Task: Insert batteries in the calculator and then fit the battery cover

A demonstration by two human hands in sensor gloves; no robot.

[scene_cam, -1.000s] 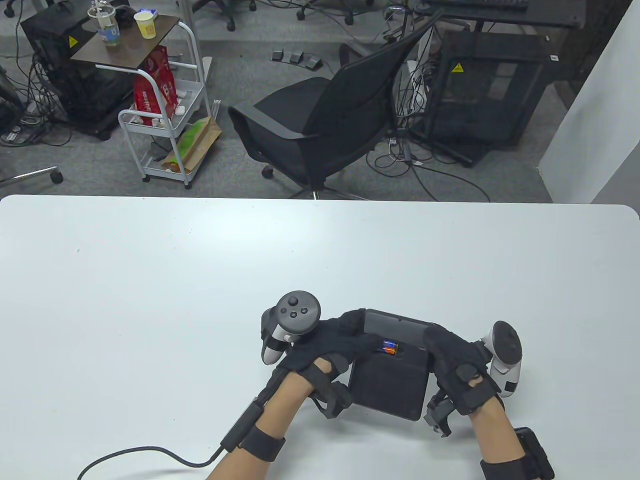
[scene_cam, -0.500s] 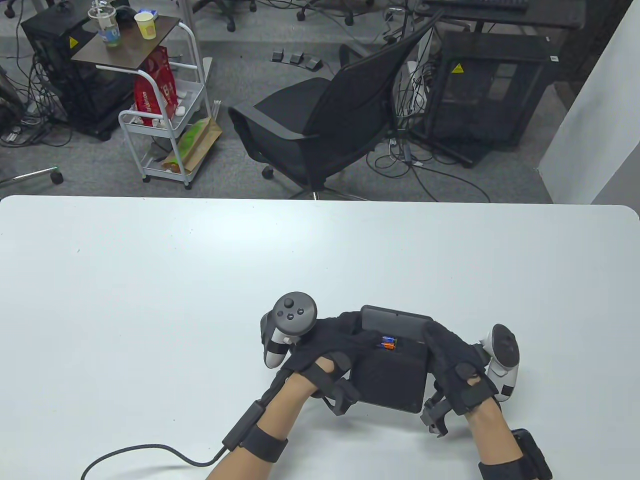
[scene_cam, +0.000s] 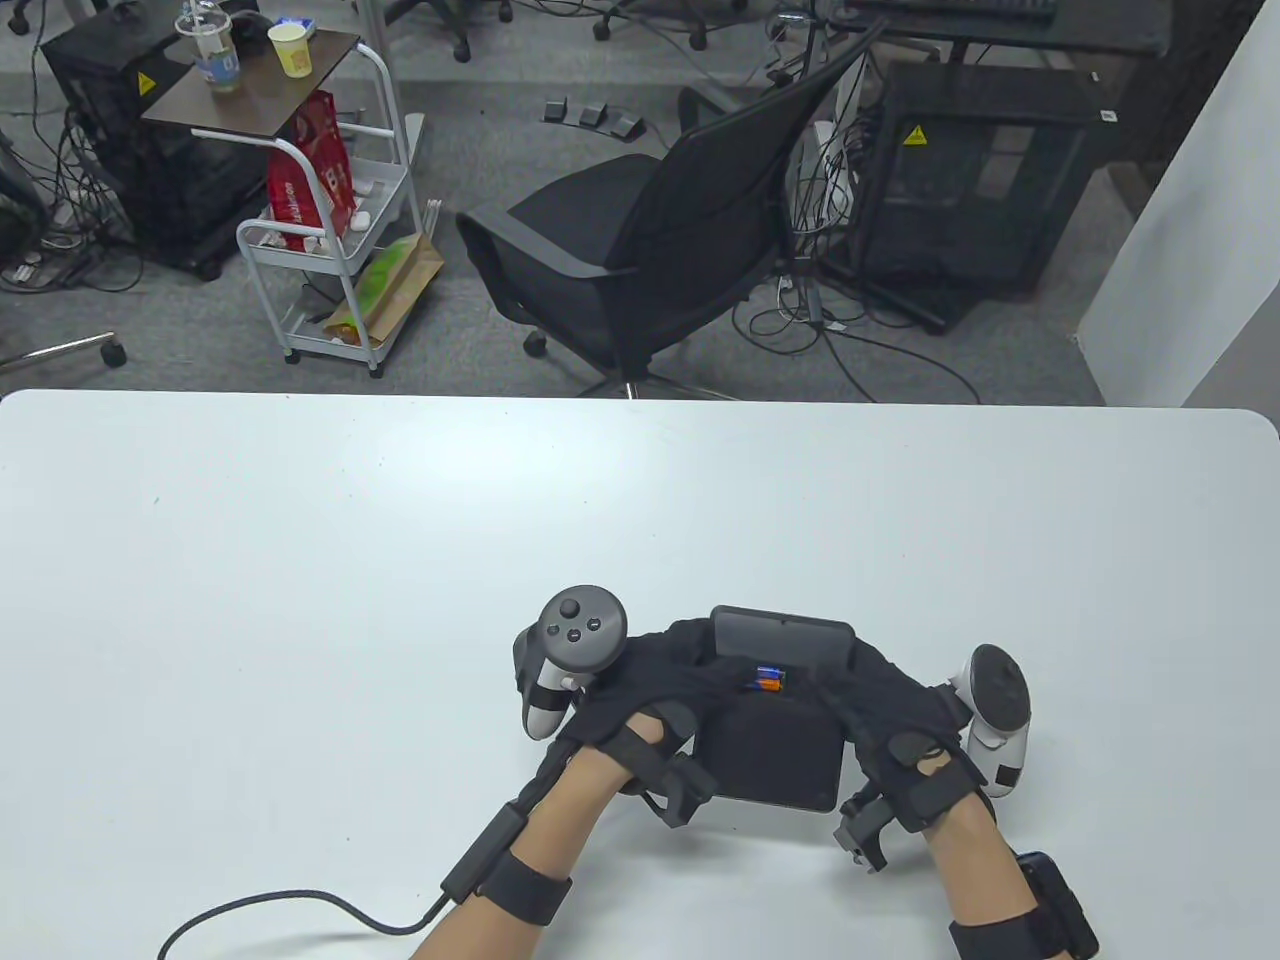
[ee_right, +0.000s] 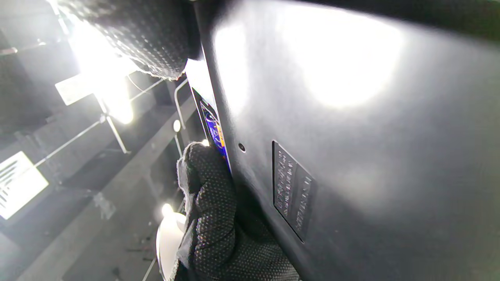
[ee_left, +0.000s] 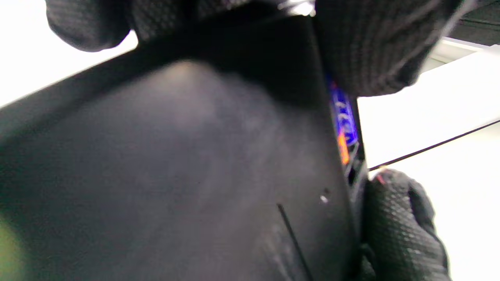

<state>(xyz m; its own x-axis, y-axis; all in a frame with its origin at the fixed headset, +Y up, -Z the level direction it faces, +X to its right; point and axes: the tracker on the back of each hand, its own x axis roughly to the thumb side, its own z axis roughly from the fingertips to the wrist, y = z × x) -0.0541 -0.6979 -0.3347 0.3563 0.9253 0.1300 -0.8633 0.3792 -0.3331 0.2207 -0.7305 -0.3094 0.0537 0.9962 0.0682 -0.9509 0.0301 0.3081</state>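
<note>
A black calculator lies back side up between both hands near the table's front edge. Two blue and orange batteries show in its open compartment. A grey panel, apparently the battery cover, lies along the far end just beyond them. My left hand grips the calculator's left side, fingers reaching to the batteries. My right hand grips the right side, a finger lying next to the batteries. The left wrist view shows the calculator's back and the batteries. The right wrist view shows the back and the batteries.
A black cable runs from my left wrist across the white table at the front left. Beyond the table's far edge stand an office chair and a white cart.
Both hands and the calculator have shifted a little left and away. My right hand's finger has moved in closer to the batteries.
</note>
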